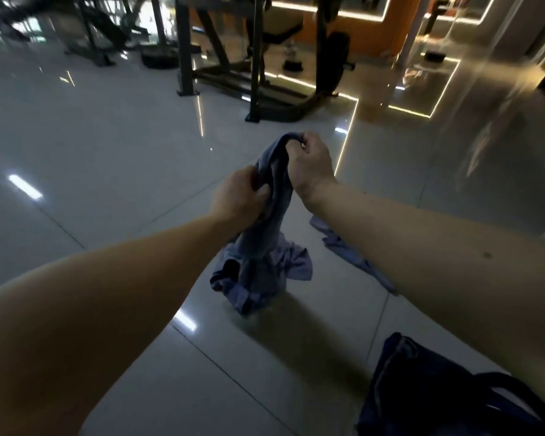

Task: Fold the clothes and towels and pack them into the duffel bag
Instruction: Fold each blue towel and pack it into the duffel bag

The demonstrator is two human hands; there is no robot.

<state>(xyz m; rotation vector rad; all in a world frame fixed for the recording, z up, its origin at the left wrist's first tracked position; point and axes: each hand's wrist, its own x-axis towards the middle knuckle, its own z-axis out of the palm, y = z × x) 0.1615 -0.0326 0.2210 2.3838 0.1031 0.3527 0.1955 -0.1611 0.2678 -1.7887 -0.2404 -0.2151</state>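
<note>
A blue garment (266, 247) hangs bunched from both of my hands above the glossy tiled floor, its lower end crumpled on the tiles. My right hand (310, 162) grips its top end, fingers curled over the fabric. A little lower and to the left, my left hand (238, 196) pinches the same cloth at the side. A second light blue piece of clothing (350, 250) lies flat on the floor, partly hidden behind my right forearm. The dark navy duffel bag (422, 388) sits at the lower right, its strap showing.
Dark gym machines (255, 58) on metal frames stand across the back of the room, with a weight plate (158, 58) on the floor beside them. Lit strips run along the floor and the orange wall at the right. Pale tiles (92, 152) stretch to the left.
</note>
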